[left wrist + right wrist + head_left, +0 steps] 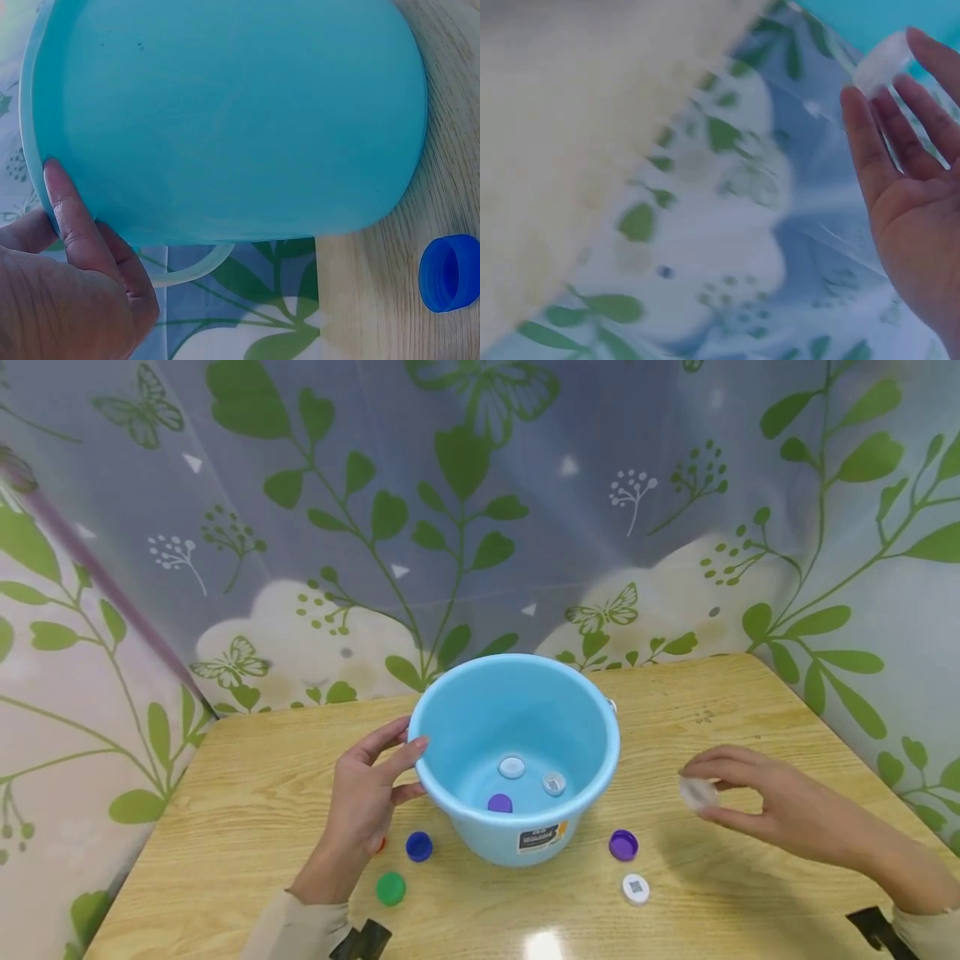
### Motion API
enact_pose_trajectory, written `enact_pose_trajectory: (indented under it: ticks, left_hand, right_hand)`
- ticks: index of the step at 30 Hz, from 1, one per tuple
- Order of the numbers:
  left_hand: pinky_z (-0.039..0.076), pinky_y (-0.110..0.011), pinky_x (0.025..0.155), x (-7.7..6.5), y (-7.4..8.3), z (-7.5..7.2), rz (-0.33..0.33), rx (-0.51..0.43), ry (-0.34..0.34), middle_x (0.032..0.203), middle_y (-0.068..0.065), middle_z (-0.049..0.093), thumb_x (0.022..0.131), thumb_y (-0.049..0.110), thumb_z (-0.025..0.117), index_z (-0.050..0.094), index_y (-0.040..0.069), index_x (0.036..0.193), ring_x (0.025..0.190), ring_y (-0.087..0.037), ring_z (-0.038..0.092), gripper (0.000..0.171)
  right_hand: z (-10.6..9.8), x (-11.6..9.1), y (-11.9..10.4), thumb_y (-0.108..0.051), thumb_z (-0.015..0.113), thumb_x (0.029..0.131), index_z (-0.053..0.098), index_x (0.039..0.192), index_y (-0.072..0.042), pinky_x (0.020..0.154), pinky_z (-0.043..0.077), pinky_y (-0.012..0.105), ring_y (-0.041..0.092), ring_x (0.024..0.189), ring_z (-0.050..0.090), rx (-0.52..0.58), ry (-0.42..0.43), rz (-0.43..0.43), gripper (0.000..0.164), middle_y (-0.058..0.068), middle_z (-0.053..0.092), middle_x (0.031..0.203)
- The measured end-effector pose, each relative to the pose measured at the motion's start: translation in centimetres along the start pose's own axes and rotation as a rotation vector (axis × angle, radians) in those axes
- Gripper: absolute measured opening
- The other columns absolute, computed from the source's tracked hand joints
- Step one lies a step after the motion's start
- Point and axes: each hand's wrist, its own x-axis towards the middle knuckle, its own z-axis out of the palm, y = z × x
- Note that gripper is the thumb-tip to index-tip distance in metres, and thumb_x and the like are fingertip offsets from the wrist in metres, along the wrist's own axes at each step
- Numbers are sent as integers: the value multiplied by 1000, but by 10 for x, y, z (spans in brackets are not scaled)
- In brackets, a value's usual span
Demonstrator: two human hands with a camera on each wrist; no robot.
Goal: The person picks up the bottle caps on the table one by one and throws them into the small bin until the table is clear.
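A light blue bucket (pixel 517 843) stands upright on the wooden table. My left hand (pixel 367 785) grips its rim at the left side, thumb over the edge and fingers outside; the left wrist view shows these fingers (pixel 75 225) against the bucket wall (pixel 240 127). To the right of the bucket, above the table, my right hand (pixel 780 802) pinches a whitish bottle cap (pixel 697 793) between thumb and fingertips. That cap (pixel 883 64) also shows in the right wrist view. Inside the bucket lie two white caps (pixel 512 767) and a purple cap (pixel 500 803).
Left of the bucket lie a blue cap (pixel 419 846), a green cap (pixel 391 888) and a red one (pixel 382 845) mostly behind my left hand. A purple cap (pixel 623 845) and a white cap (pixel 636 888) lie at its right. A leaf-patterned curtain (pixel 480 527) hangs behind the table.
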Motion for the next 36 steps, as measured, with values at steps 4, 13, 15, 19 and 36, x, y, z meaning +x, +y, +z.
enact_pose_trajectory:
  ticks: [4, 13, 15, 19, 36]
  left_hand:
    - [60, -30, 60, 1, 0, 0, -5, 2, 5, 112, -10, 49, 85, 9, 73, 60, 3, 125, 90, -25, 66, 42]
    - [60, -31, 61, 3, 0, 1, -6, 15, 5, 114, -11, 49, 86, 7, 72, 60, 2, 125, 87, -26, 66, 42]
    - [60, -31, 61, 3, 0, 2, -1, 16, 3, 113, -11, 49, 86, 7, 72, 60, 2, 125, 88, -26, 66, 41]
    - [60, -30, 60, 3, 0, 2, 2, 18, 5, 113, -11, 49, 86, 7, 72, 60, 2, 124, 87, -27, 66, 41]
    - [60, -31, 61, -1, 2, 0, 1, 24, 18, 114, -12, 49, 85, 8, 73, 60, 2, 124, 85, -27, 66, 42]
  right_hand:
    - [-25, 27, -9, -5, 79, 78, 63, 120, -14, 80, 50, 13, 7, 97, 58, -8, 109, -34, 46, -5, 57, 119]
    - [-44, 88, -31, -11, 77, 81, 63, 122, -13, 73, 54, 21, 5, 99, 58, -38, 140, -153, 43, -7, 57, 121]
    - [-40, 99, -35, -15, 74, 85, 63, 123, -15, 73, 55, 24, 5, 101, 57, -11, 121, -160, 40, -8, 56, 121]
    - [-28, 121, -41, -18, 70, 89, 63, 124, -14, 79, 55, 29, 8, 103, 57, 85, 69, -167, 36, -7, 56, 122]
    - [17, 163, -42, -27, 67, 91, 65, 118, -12, 94, 47, 41, 18, 111, 53, 80, -103, -195, 31, -2, 59, 119]
